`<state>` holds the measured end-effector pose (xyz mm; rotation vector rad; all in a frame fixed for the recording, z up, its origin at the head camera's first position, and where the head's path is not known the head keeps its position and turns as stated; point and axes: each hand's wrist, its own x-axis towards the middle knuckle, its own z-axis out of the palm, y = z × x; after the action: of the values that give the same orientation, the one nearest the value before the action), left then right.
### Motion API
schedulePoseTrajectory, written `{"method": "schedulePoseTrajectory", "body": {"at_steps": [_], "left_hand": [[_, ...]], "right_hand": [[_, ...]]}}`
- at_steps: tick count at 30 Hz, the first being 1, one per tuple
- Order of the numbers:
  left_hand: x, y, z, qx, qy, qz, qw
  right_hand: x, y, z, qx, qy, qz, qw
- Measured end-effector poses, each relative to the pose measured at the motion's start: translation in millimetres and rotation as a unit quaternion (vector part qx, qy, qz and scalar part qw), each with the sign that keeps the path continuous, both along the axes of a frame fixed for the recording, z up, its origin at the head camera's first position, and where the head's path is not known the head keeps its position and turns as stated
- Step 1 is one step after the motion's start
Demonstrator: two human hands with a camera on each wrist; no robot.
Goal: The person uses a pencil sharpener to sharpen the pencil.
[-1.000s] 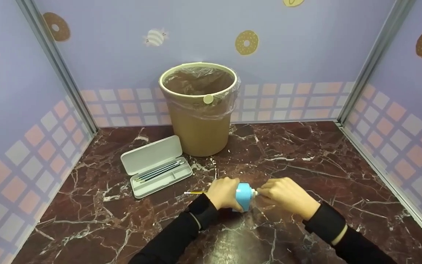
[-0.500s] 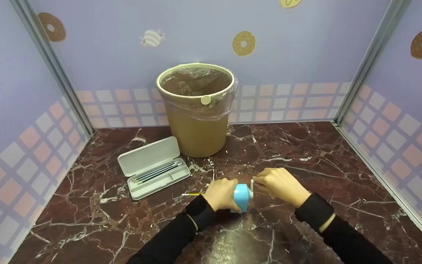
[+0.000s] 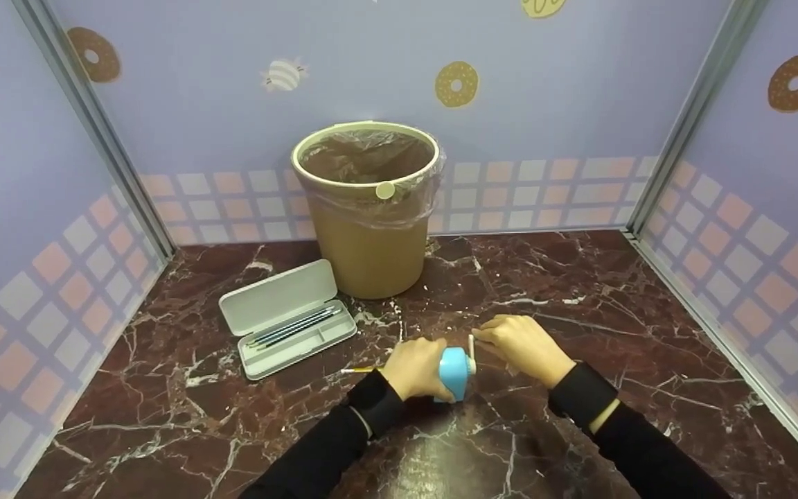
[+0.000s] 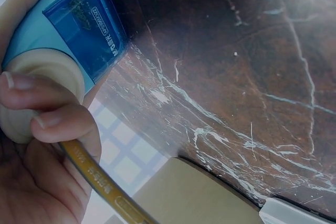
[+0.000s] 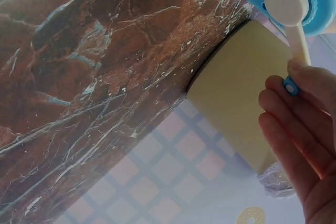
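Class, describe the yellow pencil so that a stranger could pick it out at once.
Start from the tall brown bin at the back of the table. Nearer, the left hand holds a blue sharpener; the yellow pencil sticks out to that hand's left. It alone is yellow: the pencils in the open case look dark.

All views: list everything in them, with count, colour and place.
Sharpener: one, blue, front centre
Crank: one, white, on sharpener
Pencil: one, yellow, left of sharpener in head view
Case: one, pale grey, open, left
Case pencils: several, dark, in case
Bin: one, tan, centre back
Liner: one, clear, in bin
Table: one, dark red, beneath these
Walls: three, lilac with prints, back and sides
Posts: two, grey, wall corners
Left hand: one, bare, gripping sharpener
Right hand: one, bare, pinching crank
Sleeves: two, black, bottom of head view
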<state>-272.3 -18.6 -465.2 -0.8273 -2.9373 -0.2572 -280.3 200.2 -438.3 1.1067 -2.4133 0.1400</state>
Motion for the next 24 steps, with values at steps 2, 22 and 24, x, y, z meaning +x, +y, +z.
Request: {"method": "schedulePoseTrajectory", "body": {"at_steps": [2, 22, 24], "left_hand": [[-0.2, -0.7, -0.1, 0.000, 0.004, 0.001, 1.0000], [2.4, -0.3, -0.7, 0.008, -0.004, 0.002, 1.0000], [2.4, -0.4, -0.4, 0.009, -0.003, 0.003, 0.9999]], "right_hand": [[-2.0, -2, -0.9, -0.003, -0.004, -0.001, 1.0000], [-13.9, -6, -38.8, 0.050, -0.043, 0.004, 0.9978], [-12.4, -6, -42.2, 0.052, -0.050, 0.006, 0.9974]]}}
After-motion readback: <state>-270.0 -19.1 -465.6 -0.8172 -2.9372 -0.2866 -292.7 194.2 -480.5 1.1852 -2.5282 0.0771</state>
